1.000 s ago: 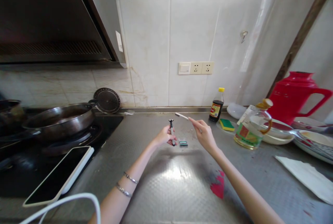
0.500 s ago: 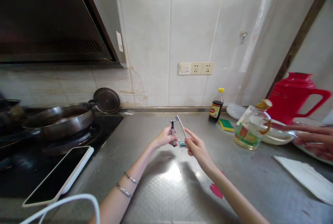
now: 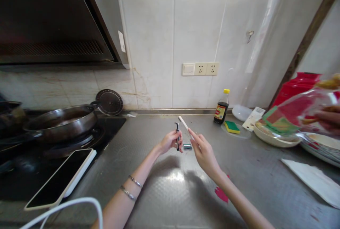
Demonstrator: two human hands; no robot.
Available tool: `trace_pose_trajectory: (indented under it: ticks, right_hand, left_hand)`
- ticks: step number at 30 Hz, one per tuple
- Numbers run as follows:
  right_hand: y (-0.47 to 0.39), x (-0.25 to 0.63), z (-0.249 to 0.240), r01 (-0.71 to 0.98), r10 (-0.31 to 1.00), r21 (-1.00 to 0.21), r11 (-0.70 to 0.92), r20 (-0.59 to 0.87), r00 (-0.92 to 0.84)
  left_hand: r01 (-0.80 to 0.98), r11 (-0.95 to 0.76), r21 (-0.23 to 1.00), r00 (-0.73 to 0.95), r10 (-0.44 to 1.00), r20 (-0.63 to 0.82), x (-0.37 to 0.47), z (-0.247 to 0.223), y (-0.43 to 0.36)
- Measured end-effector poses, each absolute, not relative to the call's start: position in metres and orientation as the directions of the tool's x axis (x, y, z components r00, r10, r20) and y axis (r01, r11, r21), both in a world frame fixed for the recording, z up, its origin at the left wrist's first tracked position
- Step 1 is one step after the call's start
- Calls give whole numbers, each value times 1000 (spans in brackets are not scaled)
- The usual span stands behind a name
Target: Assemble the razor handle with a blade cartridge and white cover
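A small black and silver razor (image 3: 177, 137) stands upright in the fingers of my left hand (image 3: 170, 141), its head at the top. My right hand (image 3: 203, 147) pinches the lower end of a thin white toothbrush (image 3: 183, 122), which slants up and to the left; its bristles are not visible. Between my two hands, small greenish cylinders like batteries (image 3: 187, 146) lie on the metal counter (image 3: 159, 200). Both hands are above the counter, close together but apart.
A person's hand (image 3: 330, 119) holds an oil bottle (image 3: 289, 115) at the right, over a bowl (image 3: 276, 137). Behind are a sauce bottle (image 3: 221, 108) and sponge (image 3: 232, 127). At left are a phone (image 3: 61, 179), cable (image 3: 87, 200) and pan (image 3: 63, 122).
The razor has turned to show its side in my left hand. The toothbrush has rotated in my right hand. The other person has lifted and tilted the oil bottle.
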State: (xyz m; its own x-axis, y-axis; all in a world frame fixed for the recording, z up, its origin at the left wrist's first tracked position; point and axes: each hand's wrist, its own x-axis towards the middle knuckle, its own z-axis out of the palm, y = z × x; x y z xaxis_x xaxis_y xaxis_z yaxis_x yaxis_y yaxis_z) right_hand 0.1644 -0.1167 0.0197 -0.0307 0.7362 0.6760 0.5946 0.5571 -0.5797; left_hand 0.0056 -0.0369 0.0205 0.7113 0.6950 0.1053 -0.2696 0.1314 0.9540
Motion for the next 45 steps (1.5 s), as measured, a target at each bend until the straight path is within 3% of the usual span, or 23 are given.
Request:
trace_pose_trajectory:
  ticks: [5,17,25,45]
  right_hand:
    - [-123,159,13,615,729,-536,578,678,-94]
    - [-130,148,18,561,768,-620,548,639,-44]
    - [-123,145,22,553,760,-633,542,650,-1]
    - [-122,145,23,561,752,-631,536,659,23]
  left_hand:
    - [-265,84,960,693,709,130,6,19,-36]
    - [-301,32,953,618,768,169,1,27,-35]
    - [-212,-27,977,659,734,163,2,21,-33]
    - [-79,-157,985,562,808,174,6,16,-31]
